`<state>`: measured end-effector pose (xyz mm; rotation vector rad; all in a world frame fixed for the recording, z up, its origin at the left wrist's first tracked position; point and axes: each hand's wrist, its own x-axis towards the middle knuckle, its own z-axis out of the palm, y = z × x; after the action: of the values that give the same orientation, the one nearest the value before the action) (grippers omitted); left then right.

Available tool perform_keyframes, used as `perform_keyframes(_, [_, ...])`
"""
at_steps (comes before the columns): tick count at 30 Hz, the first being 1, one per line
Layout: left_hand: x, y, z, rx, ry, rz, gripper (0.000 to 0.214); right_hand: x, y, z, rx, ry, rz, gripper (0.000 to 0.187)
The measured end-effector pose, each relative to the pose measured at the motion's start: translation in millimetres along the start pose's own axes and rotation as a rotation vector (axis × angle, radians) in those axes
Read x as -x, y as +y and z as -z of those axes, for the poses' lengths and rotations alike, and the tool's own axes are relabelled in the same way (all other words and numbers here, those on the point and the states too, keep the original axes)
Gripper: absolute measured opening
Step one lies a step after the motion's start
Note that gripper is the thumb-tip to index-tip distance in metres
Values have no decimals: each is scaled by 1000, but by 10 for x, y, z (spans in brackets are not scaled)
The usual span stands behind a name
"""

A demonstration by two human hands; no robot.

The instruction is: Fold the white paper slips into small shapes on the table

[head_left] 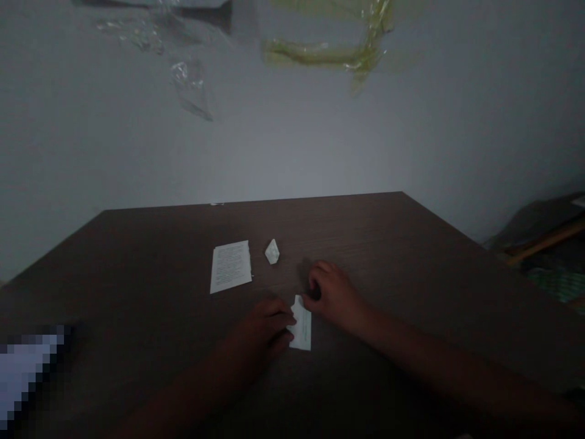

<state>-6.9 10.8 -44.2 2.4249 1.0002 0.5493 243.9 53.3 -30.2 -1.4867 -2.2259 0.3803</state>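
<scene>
**Desk:** What have you got at the near edge?

**Operator:** Two bare hands meet over a small white folded slip of paper [303,332] on a dark brown wood-grain table [137,256], in dim light. From my remote seat I see the slip lying flat, close to the person, right between the two hands. The left hand [267,326] is curled, its fingertips closed on the slip's left edge. The right hand [336,299] is curled too, with its fingertips at the slip's upper corner. I cannot tell whether it grips there or only presses.

**Desk:** Anything else on the table?

**Operator:** A white printed sheet [231,266] lies flat beyond the left hand, well apart from the slip. Just to its right sits a little white crumpled wad of paper [272,251], not touching the sheet.

**Desk:** Any containers?

**Operator:** The closest thing is on the pale grey wall [457,122] behind. A piece of clear plastic film [192,85] hangs there, and beside it a yellowish plastic wrapper [329,52] that looks pouch-like. I cannot make out whether either one holds anything.
</scene>
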Motion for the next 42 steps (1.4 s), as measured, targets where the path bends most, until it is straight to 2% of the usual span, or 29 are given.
perform_keyframes(6, [29, -4, -62, -7, 57, -63, 40, -51, 18, -1, 20, 18, -43, 26])
perform_keyframes(11, [61, 104, 21, -15, 59, -22, 37, 11, 145, 11, -109, 52, 52, 18])
perform_keyframes(16, [42, 87, 54, -60, 57, 21, 23, 100, 146, 86, -178, -55, 166, 16])
perform_keyframes(19, [23, 38, 54, -91, 73, 15, 28, 151, 68, 101, -124, -119, 223, 13])
perform_keyframes(23, [24, 26, 61, -77, 78, 9, 42, 199, 10, 74, -102, -146, 240, 21])
perform_keyframes(28, [61, 104, 85, -100, 54, -82, 45, 224, 54, -22, -260, -116, 283, 14])
perform_keyframes(30, [75, 137, 106, -132, 92, -111, 43, 227, 79, -50, -346, -53, 270, 15])
perform_keyframes(32, [84, 160, 133, -172, 142, -95, 45, 235, 99, -51, -372, 92, 214, 17])
perform_keyframes(34, [90, 173, 157, -202, 182, -84, 49, 253, 108, -27, -319, 268, 193, 18])
perform_keyframes(36, [97, 175, 169, -215, 195, -102, 54, 284, 98, 0, -224, 322, 250, 19])
perform_keyframes(37, [101, 172, 169, -218, 194, -114, 57, 302, 84, 7, -175, 279, 286, 20])
perform_keyframes(39, [110, 160, 158, -221, 170, -110, 62, 338, 41, 4, -81, 103, 332, 19])
perform_keyframes(42, [116, 121, 130, -224, 113, -107, 62, 371, -34, -18, 4, -128, 337, 21])
